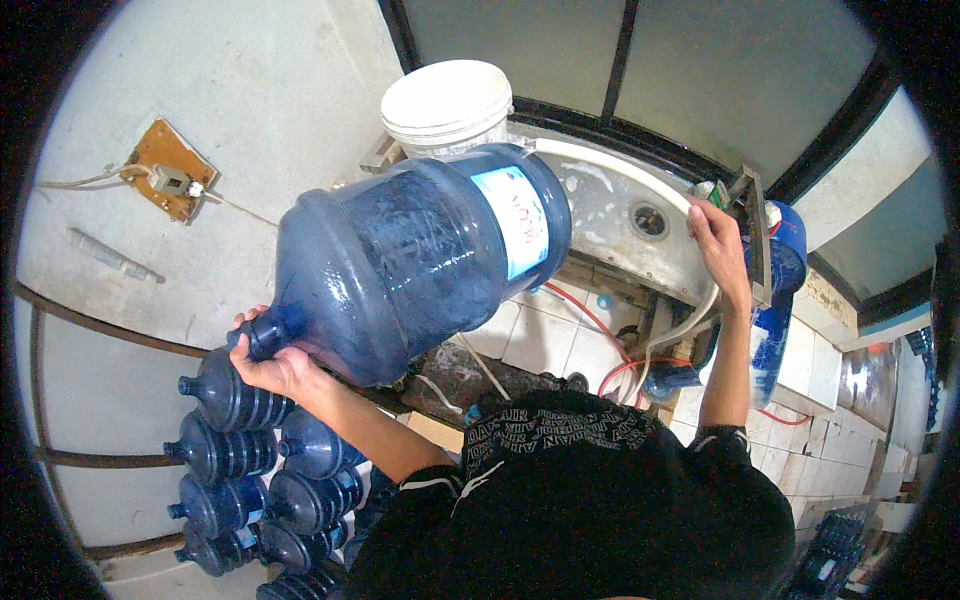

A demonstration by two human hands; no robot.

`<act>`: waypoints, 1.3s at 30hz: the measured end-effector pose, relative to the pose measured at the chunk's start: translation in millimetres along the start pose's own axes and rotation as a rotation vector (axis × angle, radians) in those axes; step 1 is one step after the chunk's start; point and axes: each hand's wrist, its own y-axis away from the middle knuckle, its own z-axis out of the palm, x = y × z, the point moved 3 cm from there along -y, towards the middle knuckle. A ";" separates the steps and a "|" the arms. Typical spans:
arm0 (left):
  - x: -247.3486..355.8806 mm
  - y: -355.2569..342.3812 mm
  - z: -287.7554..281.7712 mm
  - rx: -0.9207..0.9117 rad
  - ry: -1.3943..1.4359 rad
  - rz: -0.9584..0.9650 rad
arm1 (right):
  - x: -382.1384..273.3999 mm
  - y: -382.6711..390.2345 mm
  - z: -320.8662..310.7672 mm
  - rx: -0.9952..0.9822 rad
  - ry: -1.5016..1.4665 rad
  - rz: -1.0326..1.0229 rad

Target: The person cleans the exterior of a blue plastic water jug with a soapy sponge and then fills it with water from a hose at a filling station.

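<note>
A big blue translucent water jug point(400, 255) with a white label lies tilted on its side in front of me, its neck toward the left and its base toward the right. My left hand point(270, 352) is closed around the neck. My right hand point(718, 245) grips a whitish hose point(630, 168) with the fingers wrapped on it. From that hand the hose arcs left to the jug's base, and I cannot tell whether its end touches the jug. More hose hangs below the hand toward the floor.
Behind the jug stands a white bucket point(447, 100). A metal basin with a drain point(650, 220) is beyond it. Several blue jugs point(215, 450) are stacked at lower left. A red hose point(590, 315) crosses the tiled floor. A blue container point(787, 245) stands right; a wall socket point(170, 182) is left.
</note>
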 end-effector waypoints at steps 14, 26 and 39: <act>-15.5 2.3 38.7 -0.035 -0.112 -0.035 | -3.0 -44.7 36.9 -0.116 -0.105 -0.046; -141.9 -12.4 101.3 0.109 -0.653 -0.090 | -21.2 18.5 8.3 -0.142 -0.080 -0.013; -211.4 12.8 98.9 0.108 -0.926 -0.039 | -33.7 54.5 16.8 -0.229 -0.089 0.031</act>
